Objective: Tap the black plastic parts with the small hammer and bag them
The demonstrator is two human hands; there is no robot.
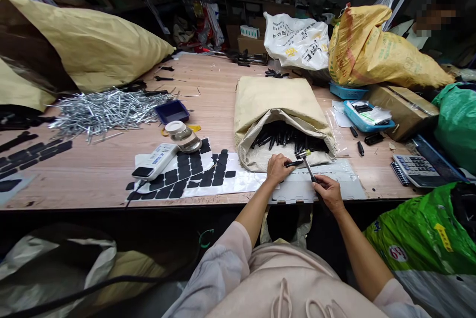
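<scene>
My left hand point(278, 169) is closed on a small black handle-like piece point(294, 163), held down on the white board point(320, 189) at the table's front edge. In my right hand point(329, 192) is a small hammer point(308, 165) with a dark grip, a metal shaft and a yellowish face. Its head is right by the end of the black piece; whether they touch I cannot tell. Just behind both hands lies a cream sack point(275, 97), its mouth turned toward me. Many slim black pieces point(280, 134) like the held one fill the opening.
A heap of metal rods point(107, 109), a glass jar point(183, 137), a white device point(155, 161) and black adhesive pads point(189, 164) lie to the left. To the right are a calculator point(416, 166), blue baskets point(368, 113) and a cardboard box point(403, 109). Someone sits at the far right.
</scene>
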